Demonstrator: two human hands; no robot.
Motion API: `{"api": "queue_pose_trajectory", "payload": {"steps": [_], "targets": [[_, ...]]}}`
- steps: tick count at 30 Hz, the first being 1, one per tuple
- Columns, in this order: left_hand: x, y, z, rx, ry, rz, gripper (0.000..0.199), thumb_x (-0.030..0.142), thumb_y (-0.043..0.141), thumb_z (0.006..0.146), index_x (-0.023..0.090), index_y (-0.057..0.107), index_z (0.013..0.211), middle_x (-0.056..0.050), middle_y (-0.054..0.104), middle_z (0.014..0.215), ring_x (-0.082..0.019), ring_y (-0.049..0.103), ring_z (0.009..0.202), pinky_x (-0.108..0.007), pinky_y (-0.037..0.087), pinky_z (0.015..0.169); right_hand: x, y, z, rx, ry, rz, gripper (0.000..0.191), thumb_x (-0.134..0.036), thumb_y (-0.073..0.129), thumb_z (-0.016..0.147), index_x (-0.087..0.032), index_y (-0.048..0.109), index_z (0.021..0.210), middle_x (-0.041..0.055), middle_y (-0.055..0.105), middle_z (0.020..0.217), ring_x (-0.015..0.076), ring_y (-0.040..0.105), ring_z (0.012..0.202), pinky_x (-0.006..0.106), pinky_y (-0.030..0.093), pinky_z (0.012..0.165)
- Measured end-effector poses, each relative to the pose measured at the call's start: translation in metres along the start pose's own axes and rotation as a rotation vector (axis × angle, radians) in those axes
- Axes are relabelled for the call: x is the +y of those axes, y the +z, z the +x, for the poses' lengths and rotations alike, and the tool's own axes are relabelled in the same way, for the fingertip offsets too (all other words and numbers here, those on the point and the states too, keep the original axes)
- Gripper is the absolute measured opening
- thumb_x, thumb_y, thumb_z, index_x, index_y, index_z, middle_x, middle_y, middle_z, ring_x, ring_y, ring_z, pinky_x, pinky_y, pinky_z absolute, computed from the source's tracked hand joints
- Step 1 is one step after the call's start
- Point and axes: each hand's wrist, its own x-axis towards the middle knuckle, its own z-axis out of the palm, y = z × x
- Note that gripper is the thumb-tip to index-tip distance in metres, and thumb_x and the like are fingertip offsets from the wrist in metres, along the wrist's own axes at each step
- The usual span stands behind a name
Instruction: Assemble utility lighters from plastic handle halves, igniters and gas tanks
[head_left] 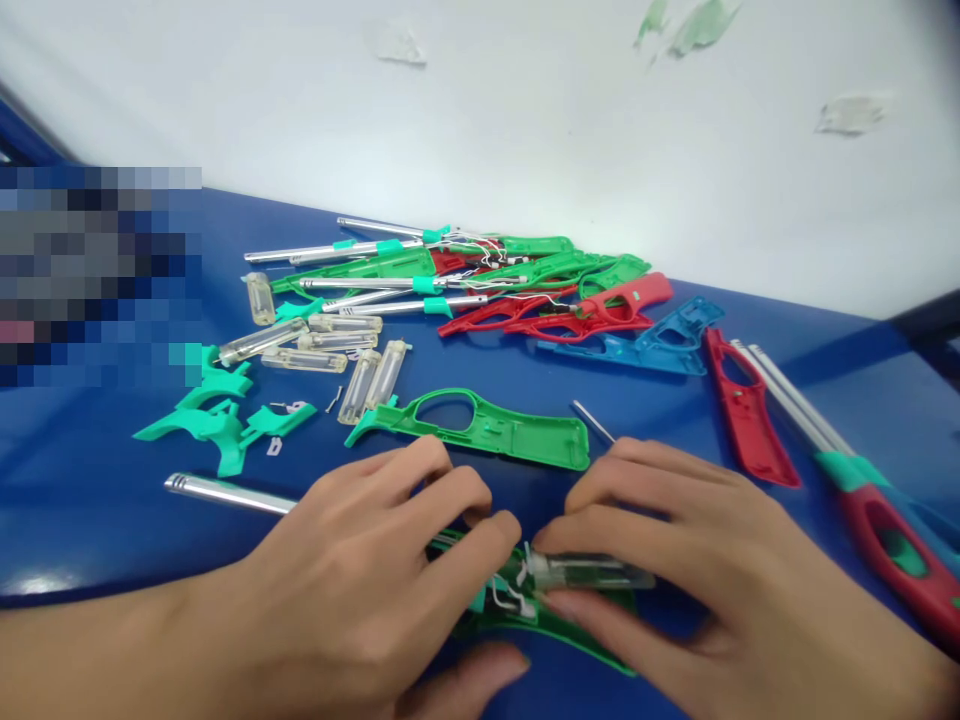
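A green lighter shell half (592,640) lies at the front, with white wires and a small dark part in it. My left hand (390,560) is curled over its left part, fingertips pressed on it; a metal tube (229,492) sticks out to the left from under this hand. Between the thumb and fingers of my right hand (675,540) is a clear fuel tank (592,571), held over the right part of the shell. Just behind both hands lies another green shell half (517,432), with a teal piece at its left end.
Clear tanks (360,385) and teal pieces (225,425) lie at the left on the blue table (97,530). Tubes, wires and green and red shells (525,270) are piled at the back. A red shell (750,420) and red-handled lighters (892,540) are at the right.
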Motion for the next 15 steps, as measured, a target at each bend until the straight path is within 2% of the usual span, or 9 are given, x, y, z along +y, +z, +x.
{"api": "queue_pose_trajectory", "payload": {"steps": [2,4,8,11,15], "targets": [[-0.002,0.0,-0.001,-0.047,0.072,-0.033,0.016,0.034,0.057,0.113,0.021,0.064,0.118,-0.002,0.074,0.106,-0.024,0.065,0.095,-0.042,0.055,0.087,-0.001,0.001,-0.001,0.012,0.007,0.008,0.003,-0.032,0.071,0.11,-0.033,0.07,0.113,-0.016,0.08,0.104,0.0081,0.077,0.099,0.025,0.034,0.132],[-0.005,0.0,0.0,-0.049,0.096,-0.046,0.014,0.031,0.061,0.111,0.02,0.065,0.119,0.0,0.073,0.105,-0.022,0.064,0.092,-0.041,0.053,0.091,-0.002,0.003,-0.003,0.025,0.016,0.021,0.001,-0.032,0.07,0.11,-0.032,0.071,0.11,-0.014,0.08,0.102,0.0099,0.078,0.097,0.03,0.037,0.132],[-0.007,0.001,0.002,-0.03,0.079,-0.065,0.014,0.028,0.058,0.113,0.018,0.067,0.118,-0.001,0.073,0.103,-0.021,0.064,0.094,-0.04,0.051,0.097,-0.004,0.006,-0.011,0.072,0.073,0.024,0.006,-0.036,0.069,0.11,-0.034,0.074,0.111,-0.0116,0.082,0.105,0.0134,0.08,0.104,0.035,0.044,0.13],[-0.004,0.001,0.003,-0.02,0.086,-0.065,0.012,0.025,0.059,0.113,0.017,0.066,0.117,-0.001,0.073,0.101,-0.021,0.064,0.092,-0.039,0.052,0.095,-0.005,0.006,-0.013,0.117,0.092,-0.029,0.016,-0.046,0.066,0.11,-0.036,0.078,0.113,-0.0076,0.084,0.111,0.0175,0.081,0.109,0.035,0.056,0.119],[-0.003,0.001,0.003,-0.029,0.075,-0.08,0.013,0.026,0.059,0.113,0.018,0.068,0.118,-0.001,0.073,0.103,-0.021,0.064,0.096,-0.037,0.051,0.098,-0.005,0.002,-0.011,0.127,0.091,-0.059,0.026,-0.05,0.059,0.113,-0.036,0.081,0.109,-0.0045,0.085,0.109,0.0174,0.083,0.101,0.031,0.065,0.102]]}}
